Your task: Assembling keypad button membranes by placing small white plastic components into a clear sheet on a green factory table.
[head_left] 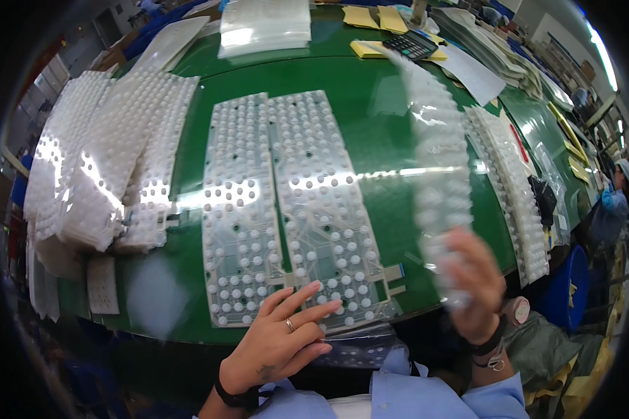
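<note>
Two translucent keyboard membrane sheets [237,209] with rows of pale round domes and printed traces lie side by side on the green table. Over the near end of the right-hand membrane sheet [321,188], my left hand [283,342] has its fingers spread, holding nothing; a ring is on one finger. My right hand [472,283], smeared by motion, is closed around the near end of a bumpy translucent plastic sheet [440,153]. That sheet stands raised and bowed to the right of the membranes, also blurred. Whether my left fingertips touch the membrane is hard to tell.
Stacks of bumpy plastic sheets [98,160] fill the left side; another pile [521,202] lies at right. Farther back are white sheets [265,28], a calculator [410,45] and yellow paper pads [360,17]. A blue bin [569,286] stands beyond the table's right edge.
</note>
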`<state>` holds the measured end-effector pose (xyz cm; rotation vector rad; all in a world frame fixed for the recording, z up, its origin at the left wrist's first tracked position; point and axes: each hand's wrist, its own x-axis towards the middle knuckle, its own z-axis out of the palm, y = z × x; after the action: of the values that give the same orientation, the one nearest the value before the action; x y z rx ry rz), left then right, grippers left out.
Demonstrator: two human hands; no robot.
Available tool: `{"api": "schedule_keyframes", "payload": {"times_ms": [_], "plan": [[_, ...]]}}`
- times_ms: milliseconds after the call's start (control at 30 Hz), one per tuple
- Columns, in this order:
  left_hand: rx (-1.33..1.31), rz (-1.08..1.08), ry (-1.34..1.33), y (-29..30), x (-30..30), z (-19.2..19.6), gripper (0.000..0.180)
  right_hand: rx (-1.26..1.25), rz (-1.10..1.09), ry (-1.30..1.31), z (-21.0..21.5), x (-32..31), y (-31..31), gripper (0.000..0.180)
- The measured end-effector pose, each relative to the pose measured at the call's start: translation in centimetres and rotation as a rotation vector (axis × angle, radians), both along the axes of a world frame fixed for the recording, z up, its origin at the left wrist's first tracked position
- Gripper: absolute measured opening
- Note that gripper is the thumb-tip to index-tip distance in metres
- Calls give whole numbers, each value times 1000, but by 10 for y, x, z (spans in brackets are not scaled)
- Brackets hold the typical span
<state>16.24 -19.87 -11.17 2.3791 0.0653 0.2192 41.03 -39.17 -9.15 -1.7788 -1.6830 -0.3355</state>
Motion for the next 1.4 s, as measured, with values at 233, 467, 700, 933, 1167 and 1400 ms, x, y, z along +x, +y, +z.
{"api": "schedule_keyframes", "payload": {"times_ms": [233,467,700,933,1167,1400], "plan": [[22,-21,101,16,-2,-4,19,-441,72,144,-31,-14,-12,41],[106,66,72,7,1,25,18,-330,185,285,-22,-13,-7,51],[-48,159,-84,-19,24,8,22,-311,194,970,-14,-46,-8,25],[-339,230,99,-46,35,7,22,-344,102,1060,-20,-47,-33,16],[-277,124,-31,-48,50,3,16,-184,-51,1039,-14,-43,-45,16],[-207,48,14,-52,70,10,16,-134,-115,832,-6,-28,-64,15]]}}
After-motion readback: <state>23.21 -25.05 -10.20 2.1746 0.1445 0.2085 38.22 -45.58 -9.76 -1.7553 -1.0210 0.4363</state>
